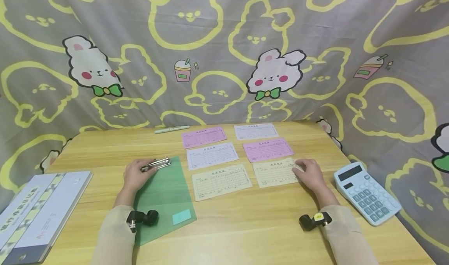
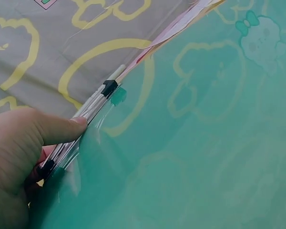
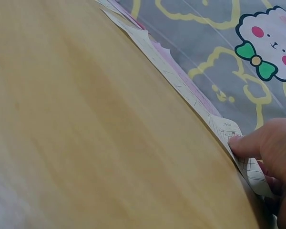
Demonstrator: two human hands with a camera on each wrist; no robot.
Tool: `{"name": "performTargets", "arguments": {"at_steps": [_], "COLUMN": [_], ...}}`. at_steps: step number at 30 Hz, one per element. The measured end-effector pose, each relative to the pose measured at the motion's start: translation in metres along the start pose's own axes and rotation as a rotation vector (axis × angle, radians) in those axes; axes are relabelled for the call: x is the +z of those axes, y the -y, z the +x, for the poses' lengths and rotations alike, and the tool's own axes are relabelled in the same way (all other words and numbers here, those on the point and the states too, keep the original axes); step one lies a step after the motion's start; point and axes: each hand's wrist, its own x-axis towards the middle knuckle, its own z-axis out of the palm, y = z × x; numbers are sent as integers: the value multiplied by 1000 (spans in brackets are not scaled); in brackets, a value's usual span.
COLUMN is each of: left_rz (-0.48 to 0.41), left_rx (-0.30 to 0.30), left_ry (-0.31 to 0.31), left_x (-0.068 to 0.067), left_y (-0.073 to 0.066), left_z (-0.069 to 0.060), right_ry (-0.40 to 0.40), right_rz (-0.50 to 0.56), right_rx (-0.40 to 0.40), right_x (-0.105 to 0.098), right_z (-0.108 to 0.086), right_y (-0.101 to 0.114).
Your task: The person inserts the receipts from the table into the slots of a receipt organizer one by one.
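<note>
A translucent green clipboard [image 1: 161, 196] lies on the table, its metal clip [image 1: 162, 163] at the top left. My left hand [image 1: 137, 175] grips that clip; the left wrist view shows the thumb [image 2: 62, 128] on top and the fingers partly hidden behind. To the right, my right hand [image 1: 310, 174] pinches the right edge of a pale yellow form slip [image 1: 275, 175]. In the right wrist view, the slip [image 3: 236, 138] bends up at that edge between thumb and fingers. A second yellow slip [image 1: 221, 182] lies flat between the clipboard and the held one.
Behind the yellow slips lie pink slips [image 1: 268, 150] and whitish slips [image 1: 212, 156]. A pale pen [image 1: 172, 129] rests at the back edge. A light blue calculator [image 1: 366, 195] stands right, a ledger book [image 1: 45, 214] left. A patterned curtain [image 1: 210, 54] surrounds the table.
</note>
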Motion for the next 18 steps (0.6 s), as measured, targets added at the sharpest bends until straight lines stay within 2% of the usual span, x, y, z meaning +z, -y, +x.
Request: {"name": "performTargets", "arguments": {"at_steps": [10, 15, 18], "left_rz": [9, 10, 5], "left_rx": [-2, -6, -7], "left_ry": [-21, -25, -25], "left_x": [1, 1, 1], "left_y": [1, 1, 0], "left_z": [-3, -3, -3], "right_ry": [-72, -72, -52], "right_rz": [-28, -62, -96], "right_rx": [-1, 12, 52], "right_x": [1, 0, 0], "right_z": [-2, -2, -2], "right_y": [3, 3, 1]}}
